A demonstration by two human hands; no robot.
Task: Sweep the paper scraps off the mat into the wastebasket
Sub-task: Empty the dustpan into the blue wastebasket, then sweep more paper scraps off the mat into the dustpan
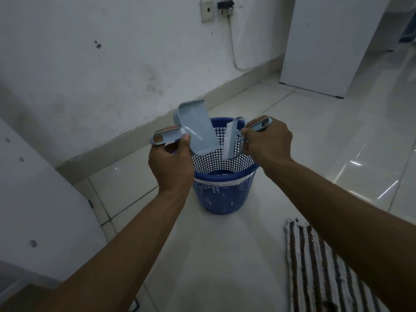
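Observation:
A blue mesh wastebasket (pixel 222 192) stands on the tiled floor in front of me. My left hand (pixel 172 162) grips the handle of a pale blue dustpan (pixel 198 127), which is tipped with its mouth down over the basket's opening. My right hand (pixel 266 140) grips the handle of a small pale blue brush (pixel 231 138) with white bristles, held over the basket beside the pan. The striped mat (pixel 315 269) lies at the lower right, partly behind my right forearm. No paper scraps show on the visible part of the mat.
A white wall with a skirting board runs behind the basket. A white cabinet (pixel 326 46) stands at the back right, and a white panel (pixel 33 199) at the left. A cable hangs from a wall socket (pixel 225 5). Glossy floor tiles spread to the right.

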